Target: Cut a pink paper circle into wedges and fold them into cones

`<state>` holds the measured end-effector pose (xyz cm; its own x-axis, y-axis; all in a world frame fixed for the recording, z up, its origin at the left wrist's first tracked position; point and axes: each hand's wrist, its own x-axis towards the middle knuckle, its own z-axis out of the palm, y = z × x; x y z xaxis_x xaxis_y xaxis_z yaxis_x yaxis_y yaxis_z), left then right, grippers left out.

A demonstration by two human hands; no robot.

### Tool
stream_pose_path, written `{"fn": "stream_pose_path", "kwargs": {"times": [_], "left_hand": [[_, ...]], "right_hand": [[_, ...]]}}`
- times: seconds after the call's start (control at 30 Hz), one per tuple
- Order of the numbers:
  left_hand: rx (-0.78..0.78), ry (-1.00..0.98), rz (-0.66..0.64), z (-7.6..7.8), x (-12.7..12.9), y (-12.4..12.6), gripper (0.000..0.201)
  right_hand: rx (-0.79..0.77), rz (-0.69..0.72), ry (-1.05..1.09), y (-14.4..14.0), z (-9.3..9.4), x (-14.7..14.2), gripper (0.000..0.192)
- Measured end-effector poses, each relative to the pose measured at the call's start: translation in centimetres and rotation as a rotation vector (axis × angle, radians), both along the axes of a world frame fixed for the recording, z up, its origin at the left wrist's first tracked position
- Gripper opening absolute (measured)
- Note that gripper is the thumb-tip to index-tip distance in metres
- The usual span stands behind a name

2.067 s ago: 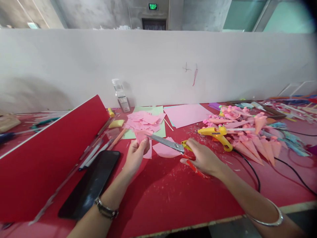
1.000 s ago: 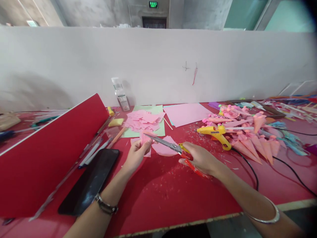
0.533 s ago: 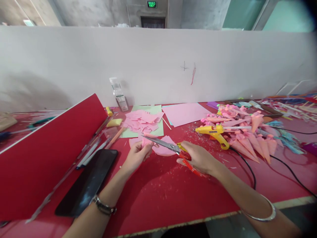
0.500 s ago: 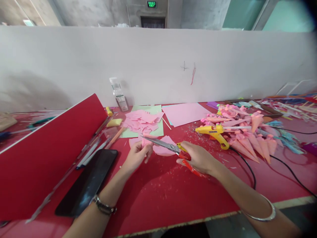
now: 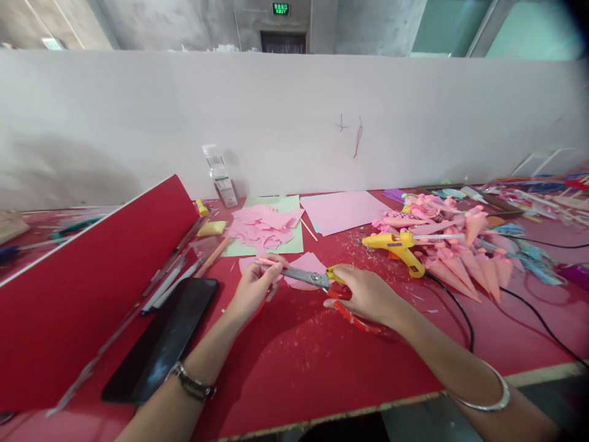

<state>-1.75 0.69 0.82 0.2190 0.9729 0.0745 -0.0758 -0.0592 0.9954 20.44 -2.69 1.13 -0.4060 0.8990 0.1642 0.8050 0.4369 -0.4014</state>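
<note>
My right hand [image 5: 365, 291] grips a pair of scissors [image 5: 308, 277] with red and yellow handles, blades pointing left. The blade tips reach my left hand [image 5: 255, 285], whose thumb and fingers pinch a small piece of pink paper [image 5: 268, 262]. Part of that piece is hidden by the fingers and blades. On the table just behind the scissors lie pink paper pieces with curved edges [image 5: 307, 265]. Past them, a heap of pink paper cut-outs [image 5: 267, 226] rests on a light green sheet [image 5: 294, 245].
A yellow glue gun [image 5: 400, 248] lies right beside several pink paper cones [image 5: 464, 264], its black cord trailing right. At left are a black phone [image 5: 161, 337], pens [image 5: 168, 288] and a slanted red board [image 5: 101, 288]. A clear bottle [image 5: 224, 184] and pink sheets [image 5: 347, 212] stand farther back.
The scissor blades have closed up and swung to lie along the pink piece at my left fingertips. My right hand has shifted slightly left.
</note>
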Motion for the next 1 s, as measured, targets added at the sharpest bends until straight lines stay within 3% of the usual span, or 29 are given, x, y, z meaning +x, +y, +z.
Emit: {"fn": "stream_pose_path", "kwargs": {"times": [0.17, 0.4, 0.57, 0.73, 0.87, 1.0], "left_hand": [[-0.011, -0.126, 0.107, 0.0, 0.3, 0.1, 0.034], [-0.004, -0.281, 0.379, 0.8, -1.4, 1.4, 0.022], [0.083, 0.096, 0.476, 0.6, -2.5, 3.5, 0.030], [0.040, 0.301, 0.463, 1.2, -1.8, 8.7, 0.021], [-0.043, 0.447, 0.439, 2.1, -2.4, 12.4, 0.025], [-0.096, 0.507, 0.385, 2.4, -4.8, 12.9, 0.028]], "right_hand": [[-0.028, 0.001, -0.017, -0.1, 0.1, -0.1, 0.041], [0.017, -0.037, -0.064, 0.0, 0.1, 0.0, 0.041], [-0.008, -0.052, -0.097, 0.0, -0.1, -0.3, 0.044], [-0.046, -0.034, -0.185, 0.0, -0.4, -0.4, 0.047], [-0.057, -0.019, -0.239, 0.3, -0.6, -0.2, 0.043], [-0.047, -0.037, -0.255, 0.5, -0.8, -0.2, 0.043]]}}
